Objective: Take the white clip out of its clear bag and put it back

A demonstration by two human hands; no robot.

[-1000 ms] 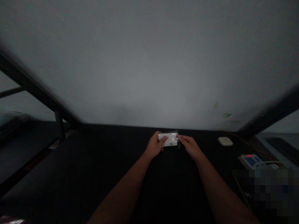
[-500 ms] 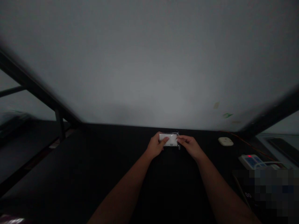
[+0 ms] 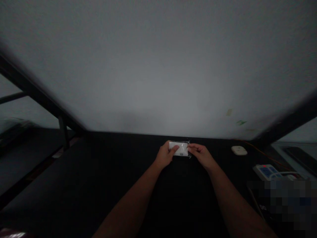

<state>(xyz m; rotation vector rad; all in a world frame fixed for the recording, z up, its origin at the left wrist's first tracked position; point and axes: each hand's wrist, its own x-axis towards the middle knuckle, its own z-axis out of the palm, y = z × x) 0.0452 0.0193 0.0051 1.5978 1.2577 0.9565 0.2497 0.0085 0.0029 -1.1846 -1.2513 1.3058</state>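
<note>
A small white box in a clear plastic bag is held in front of me, near the far side of the black table. My left hand grips its left end, with the thumb lying across the front face. At the opposite end my right hand pinches the edge of the clear plastic between thumb and fingers. A small dark mark shows low on the white face; its print is too dim to read. The fingers behind the packet are hidden.
To the right lie a white rounded case, an orange cable and a white and blue power strip with a red light. A dark slab-like device sits at the right, partly pixelated. Black frame bars slope at both sides before the wall.
Both hands keep nearly the same place and hold. The plastic edge by my right hand has shifted slightly.
</note>
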